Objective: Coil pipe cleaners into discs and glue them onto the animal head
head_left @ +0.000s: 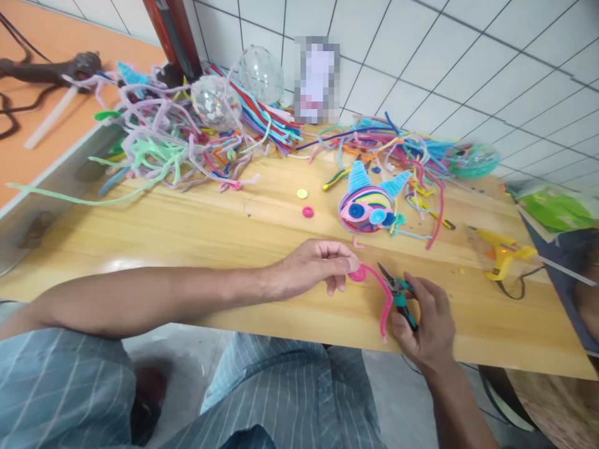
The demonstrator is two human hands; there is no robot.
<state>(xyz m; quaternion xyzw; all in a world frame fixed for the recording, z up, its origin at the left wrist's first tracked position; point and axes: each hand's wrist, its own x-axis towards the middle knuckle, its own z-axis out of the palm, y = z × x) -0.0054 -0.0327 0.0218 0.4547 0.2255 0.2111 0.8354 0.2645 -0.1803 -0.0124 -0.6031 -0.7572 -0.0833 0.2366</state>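
Observation:
My left hand (327, 268) pinches a pink pipe cleaner (387, 299) at its coiled end, a small flat spiral by the fingertips. The loose tail curves right and down over the table (281, 318). In my right hand (427, 318) are pliers (400, 299) with teal and black handles, their jaws slightly apart beside the pink tail. Beyond my hands sits a striped round figure (367, 209) with blue pointed ears and coiled eyes. Left of it lie a yellow disc (302, 194) and a pink disc (307, 212).
Tangled pipe cleaners (159, 137) and clear balls (262, 75) fill the back left. More pipe cleaners (397, 143) lie along the wall. A yellow glue gun (503, 252) rests at the right, with a green package (556, 209) behind. Part of another person shows at the right edge.

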